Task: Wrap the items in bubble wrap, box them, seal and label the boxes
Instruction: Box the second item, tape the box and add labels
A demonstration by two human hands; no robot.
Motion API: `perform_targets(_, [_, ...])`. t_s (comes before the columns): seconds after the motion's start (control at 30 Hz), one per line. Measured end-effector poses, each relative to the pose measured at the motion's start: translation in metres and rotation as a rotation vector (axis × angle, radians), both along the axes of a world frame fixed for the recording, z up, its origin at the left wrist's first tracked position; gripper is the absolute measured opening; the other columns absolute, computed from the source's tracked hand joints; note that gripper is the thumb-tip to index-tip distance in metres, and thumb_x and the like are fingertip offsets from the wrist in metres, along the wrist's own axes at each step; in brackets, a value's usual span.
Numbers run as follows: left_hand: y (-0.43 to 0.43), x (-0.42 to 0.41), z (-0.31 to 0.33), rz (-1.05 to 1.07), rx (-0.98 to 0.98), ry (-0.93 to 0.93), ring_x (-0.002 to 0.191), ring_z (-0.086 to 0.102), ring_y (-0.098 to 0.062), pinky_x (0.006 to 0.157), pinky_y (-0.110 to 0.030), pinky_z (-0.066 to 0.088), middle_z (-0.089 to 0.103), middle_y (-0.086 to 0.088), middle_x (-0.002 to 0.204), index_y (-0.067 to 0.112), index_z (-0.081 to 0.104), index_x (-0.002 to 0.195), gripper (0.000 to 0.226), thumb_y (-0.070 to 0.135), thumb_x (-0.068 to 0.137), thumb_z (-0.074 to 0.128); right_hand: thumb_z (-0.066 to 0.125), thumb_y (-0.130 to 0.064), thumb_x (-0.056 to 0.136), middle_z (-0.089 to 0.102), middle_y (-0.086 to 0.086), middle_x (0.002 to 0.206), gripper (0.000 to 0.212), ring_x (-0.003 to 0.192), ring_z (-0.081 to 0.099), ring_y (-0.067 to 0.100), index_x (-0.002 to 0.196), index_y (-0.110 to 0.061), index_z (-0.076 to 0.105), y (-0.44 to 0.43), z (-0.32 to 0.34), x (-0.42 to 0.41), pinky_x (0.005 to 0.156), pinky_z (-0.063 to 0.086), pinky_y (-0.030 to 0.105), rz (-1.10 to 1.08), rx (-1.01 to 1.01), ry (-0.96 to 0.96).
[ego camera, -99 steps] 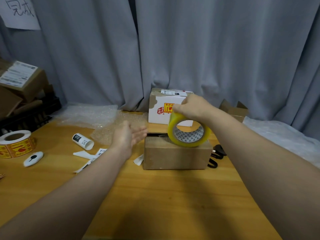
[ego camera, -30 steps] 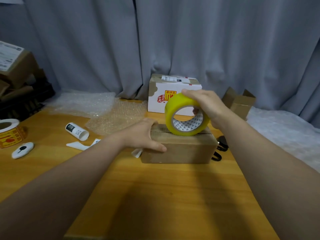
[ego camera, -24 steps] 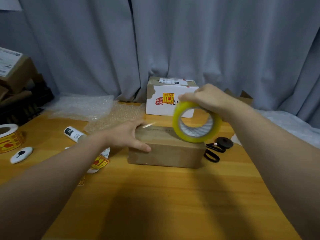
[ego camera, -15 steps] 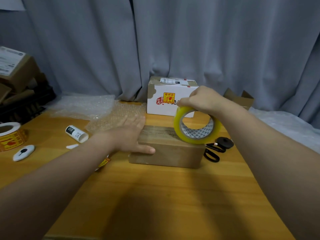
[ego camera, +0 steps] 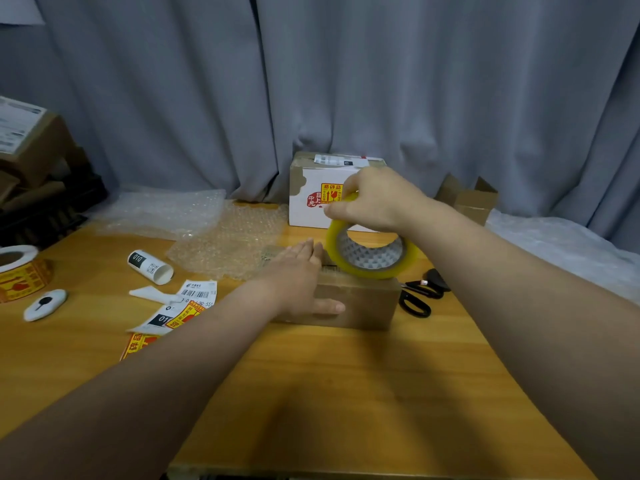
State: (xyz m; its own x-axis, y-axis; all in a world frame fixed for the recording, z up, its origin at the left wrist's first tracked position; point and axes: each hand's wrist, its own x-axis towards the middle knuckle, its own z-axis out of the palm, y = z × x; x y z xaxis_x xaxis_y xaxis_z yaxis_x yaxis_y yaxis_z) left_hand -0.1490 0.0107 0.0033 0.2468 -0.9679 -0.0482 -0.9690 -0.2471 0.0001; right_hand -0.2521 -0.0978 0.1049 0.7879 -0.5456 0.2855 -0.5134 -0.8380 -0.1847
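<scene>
Grey pleated curtain (ego camera: 207, 98) covers the whole back wall; wooden bench (ego camera: 346, 393) in front, dim, even indoor light.

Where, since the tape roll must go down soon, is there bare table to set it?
The widest bare table is the near stretch from the brown box to the front edge. Its left is crowded with labels and a white tube; scissors lie at its right; bubble wrap and a white box fill the back.
</scene>
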Motion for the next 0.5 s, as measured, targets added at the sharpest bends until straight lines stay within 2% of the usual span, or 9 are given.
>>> perform_targets(0.1, [0.002, -0.001, 0.006, -0.004, 0.031, 0.015, 0.146, -0.007, -0.024, 0.117, -0.032, 0.0, -0.013, -0.011, 0.158, 0.008, -0.011, 0.149, 0.108, 0.07, 0.081, 0.045, 0.057, -0.044, 0.082, 0.05, -0.005, 0.072, 0.028, 0.081, 0.053, 0.024, 0.086, -0.018, 0.065, -0.008, 0.009, -0.016, 0.051, 0.031, 0.026, -0.074, -0.125, 0.203])
perform_targets(0.2, [0.004, -0.002, 0.008, -0.013, 0.04, 0.039, 0.146, -0.008, -0.023, 0.116, -0.03, -0.002, -0.014, -0.01, 0.158, 0.011, -0.012, 0.149, 0.107, 0.068, 0.082, 0.048, 0.053, -0.047, 0.087, 0.055, -0.004, 0.078, 0.034, 0.085, 0.056, 0.023, 0.101, -0.019, 0.067, -0.023, 0.001, -0.031, 0.062, 0.042, 0.029, -0.135, -0.2, 0.377])
perform_targets(0.3, [0.004, -0.001, 0.008, 0.007, 0.042, 0.04, 0.146, -0.008, -0.023, 0.117, -0.034, -0.001, -0.013, -0.009, 0.158, 0.018, -0.011, 0.15, 0.108, 0.07, 0.079, 0.051, 0.046, -0.053, 0.091, 0.055, -0.002, 0.089, 0.044, 0.087, 0.054, 0.022, 0.12, -0.021, 0.059, -0.028, -0.01, -0.032, 0.068, 0.046, 0.033, -0.147, -0.211, 0.423])
perform_targets(0.37, [-0.001, -0.008, 0.009, 0.047, 0.091, 0.015, 0.146, -0.009, -0.028, 0.117, -0.04, -0.001, -0.014, -0.013, 0.157, 0.028, -0.014, 0.149, 0.106, 0.073, 0.077, 0.05, 0.046, -0.052, 0.092, 0.052, -0.002, 0.088, 0.04, 0.087, 0.052, 0.022, 0.114, -0.022, 0.058, -0.027, -0.009, -0.027, 0.068, 0.044, 0.034, -0.142, -0.241, 0.461])
perform_targets(0.5, [-0.017, -0.032, 0.011, 0.127, 0.172, -0.039, 0.142, -0.011, -0.043, 0.115, -0.058, -0.002, -0.016, -0.024, 0.154, 0.044, -0.019, 0.144, 0.099, 0.079, 0.075, 0.043, 0.05, -0.039, 0.089, 0.044, -0.004, 0.072, 0.018, 0.079, 0.051, 0.02, 0.084, -0.022, 0.048, -0.016, -0.009, -0.016, 0.065, 0.04, 0.033, -0.138, -0.36, 0.508])
